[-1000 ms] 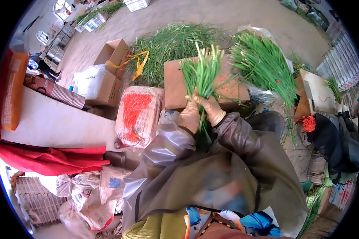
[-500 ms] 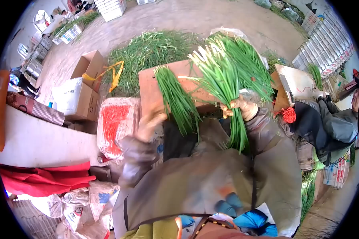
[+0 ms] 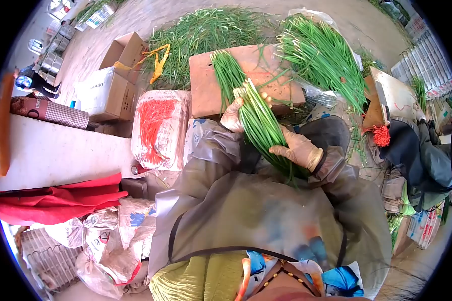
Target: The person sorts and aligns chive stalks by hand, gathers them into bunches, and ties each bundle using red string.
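A bunch of green chives (image 3: 263,123) with pale cut ends slants across the front of my body, ends up and to the left. My left hand (image 3: 232,116), in a thin glove, is closed around it near the pale ends. Lower down, my right hand (image 3: 302,149), gloved too, curls about the leaves, its fingers lying across them. Behind my left hand, a second chive bunch (image 3: 227,67) lies on the brown board (image 3: 258,65). A large pile of chives (image 3: 321,55) rests to the right of the board. The leaf tips near my apron are partly hidden.
Loose green leaves (image 3: 196,37) heap on the floor beyond the board. Red ties (image 3: 154,125) lie on a wrapped package (image 3: 178,145) at my left, near cardboard boxes (image 3: 105,98). Another person's dark-clothed legs (image 3: 422,155) are at the right, beside stacked white crates (image 3: 427,65).
My left hand has come in from the left and taken hold of the chives beside my right hand. The bunch has dropped lower and now leans left. The view has shifted slightly.
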Demonstrator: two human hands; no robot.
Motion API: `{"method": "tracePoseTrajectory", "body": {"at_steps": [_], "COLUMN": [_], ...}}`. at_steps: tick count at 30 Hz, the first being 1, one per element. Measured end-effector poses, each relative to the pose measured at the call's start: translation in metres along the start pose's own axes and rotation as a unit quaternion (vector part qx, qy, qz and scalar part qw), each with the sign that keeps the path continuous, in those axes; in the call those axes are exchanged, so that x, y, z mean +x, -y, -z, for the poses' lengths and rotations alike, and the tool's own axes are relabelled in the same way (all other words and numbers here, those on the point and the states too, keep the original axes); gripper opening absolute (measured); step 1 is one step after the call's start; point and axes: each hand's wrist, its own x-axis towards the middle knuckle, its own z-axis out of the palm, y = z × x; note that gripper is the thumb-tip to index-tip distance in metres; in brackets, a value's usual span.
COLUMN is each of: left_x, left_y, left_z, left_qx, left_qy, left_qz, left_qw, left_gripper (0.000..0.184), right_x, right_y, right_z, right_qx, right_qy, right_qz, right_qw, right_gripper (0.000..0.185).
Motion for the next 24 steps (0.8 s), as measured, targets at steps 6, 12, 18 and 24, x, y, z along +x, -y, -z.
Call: {"method": "tracePoseTrajectory", "body": {"at_steps": [6,12,18,24], "left_x": [0.003,0.011,0.001,-0.048], "left_y": [-0.006,0.007,-0.054,-0.19], "left_z": [0.005,-0.018,-0.047,-0.034], "left_qx": [0.023,0.008,0.357,0.195], "left_qy": [-0.019,-0.119,-0.132,-0.136], "left_qz": [0.086,0.103,-0.116,-0.379], "left_qw": [0.996,0.988,0.917,0.894], "left_gripper": [0.059,0.046,0.025,0.013], "right_x": [0.036,0.15,0.155,0.083], "right_y": [0.048,0.055,0.033,-0.03], "right_z": [0.059,0.047,0.091,0.136], "right_qx": [0.117,-0.304,0.227,0.215], "right_qy": [-0.104,0.244,-0.013,-0.142], "right_qz": [0.205,0.055,0.158,-0.017], "right_qw": [0.966,0.919,0.961,0.966], "right_gripper": [0.042,0.049,0.046,0.031]}}
